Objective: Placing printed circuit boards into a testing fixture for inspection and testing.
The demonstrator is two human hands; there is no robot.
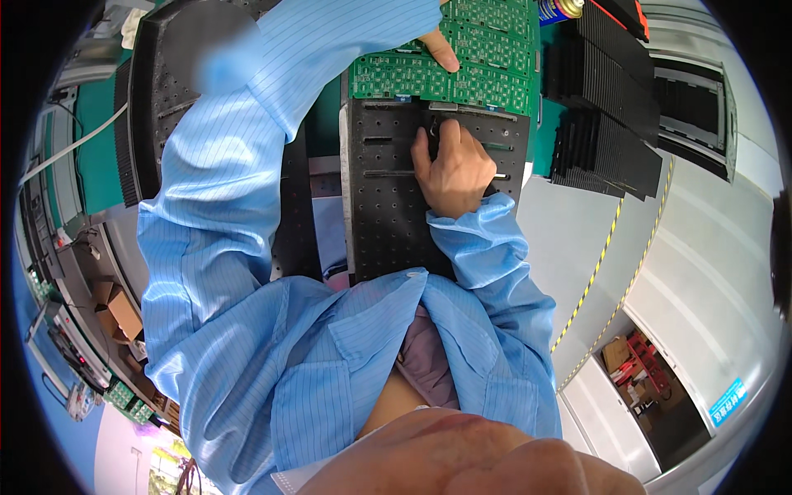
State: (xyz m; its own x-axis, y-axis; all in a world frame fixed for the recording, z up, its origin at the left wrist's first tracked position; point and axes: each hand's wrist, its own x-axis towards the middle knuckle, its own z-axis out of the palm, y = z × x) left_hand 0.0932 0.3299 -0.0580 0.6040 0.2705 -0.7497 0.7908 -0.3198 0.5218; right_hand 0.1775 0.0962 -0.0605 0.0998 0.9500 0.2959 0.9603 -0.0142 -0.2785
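Had left hand (441, 51) up at the far end, mostly cut off by the sleeve and top edge; saw just one digit, stretched out and laid on the green circuit-board panel (487, 82). Could not tell how far open overall, nor about any grip beyond that touch. Found the panel under the left hand and just ahead of the right one, lying across the far part of a black perforated plate (388, 223). Had right hand (456, 172) down at the plate, back up, fingers bent well in, thumb a bit apart to the left, tips near the panel's near edge. Could not tell about anything pinched there, with the tips turned down and partly hidden. Noted a thin metal strip (450, 107) along the panel's near edge, just ahead of the right fingertips. Saw black ridged racks (606, 82) off to the right of both hands, plus a blue and yellow can (558, 11) right of the left hand. Spotted yellow-black striped tape (587, 285) right of and behind the right hand, and a cardboard box (124, 312) far left, behind both.
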